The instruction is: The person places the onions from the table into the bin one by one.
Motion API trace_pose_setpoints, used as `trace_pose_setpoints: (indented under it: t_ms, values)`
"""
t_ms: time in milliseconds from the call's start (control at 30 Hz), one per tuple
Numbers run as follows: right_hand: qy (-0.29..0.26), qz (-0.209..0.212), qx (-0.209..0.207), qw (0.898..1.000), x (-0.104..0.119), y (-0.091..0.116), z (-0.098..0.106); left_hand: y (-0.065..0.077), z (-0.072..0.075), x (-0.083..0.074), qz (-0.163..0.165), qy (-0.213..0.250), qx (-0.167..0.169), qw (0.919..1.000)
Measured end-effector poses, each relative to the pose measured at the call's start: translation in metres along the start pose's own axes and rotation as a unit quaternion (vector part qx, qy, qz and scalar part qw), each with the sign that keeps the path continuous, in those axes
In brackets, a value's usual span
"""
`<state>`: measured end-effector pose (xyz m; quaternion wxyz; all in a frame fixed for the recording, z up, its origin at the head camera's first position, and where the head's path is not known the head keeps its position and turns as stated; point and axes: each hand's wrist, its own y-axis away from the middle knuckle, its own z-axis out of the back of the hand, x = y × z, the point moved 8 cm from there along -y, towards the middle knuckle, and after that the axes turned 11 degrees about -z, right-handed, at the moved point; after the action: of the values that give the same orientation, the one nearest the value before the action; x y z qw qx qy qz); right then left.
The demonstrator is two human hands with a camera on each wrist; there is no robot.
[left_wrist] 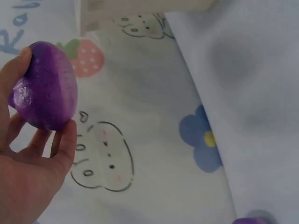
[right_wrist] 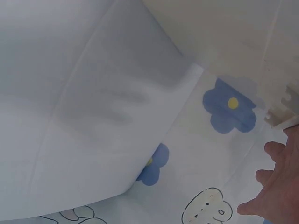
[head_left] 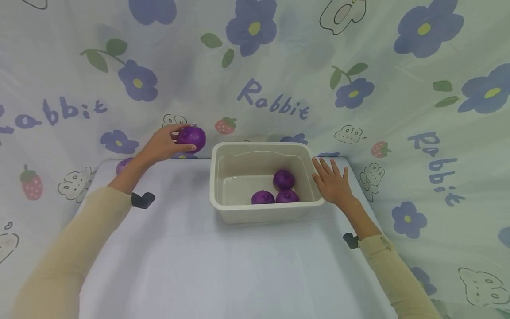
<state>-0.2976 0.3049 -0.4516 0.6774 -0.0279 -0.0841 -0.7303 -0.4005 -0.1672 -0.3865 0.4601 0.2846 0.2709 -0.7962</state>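
Up at the back left, my left hand (head_left: 161, 144) pinches a glossy purple onion (head_left: 193, 139) between thumb and fingers, above the table and left of the bin. The left wrist view shows this onion (left_wrist: 49, 86) with a paler side and a small nub, the thumb on top and fingertips below. Inside the off-white plastic bin (head_left: 263, 215), several purple onions (head_left: 283, 179) sit toward the right end. My right hand (head_left: 332, 181) lies with spread fingers against the bin's right rim, holding nothing. Only part of the right hand (right_wrist: 280, 182) appears in the right wrist view.
Another purple onion (head_left: 124, 165) lies at the table's back left corner, partly behind my left forearm. A white cloth covers the table (head_left: 231, 270). Behind and beside it hangs a curtain (head_left: 191, 75) printed with flowers, rabbits and strawberries.
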Motion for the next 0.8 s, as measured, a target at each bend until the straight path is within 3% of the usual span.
trace_pose_setpoints:
  t_ms: [400, 800]
  values:
    - [-0.005, -0.001, 0.001, 1.0, -0.001, -0.001, -0.001, -0.027, -0.009, -0.052, -0.046, 0.0, 0.015, 0.9988]
    - [-0.007, -0.002, 0.0, 1.0, -0.001, -0.002, -0.003, -0.063, -0.041, -0.101, -0.1, 0.058, 0.047, 0.9922]
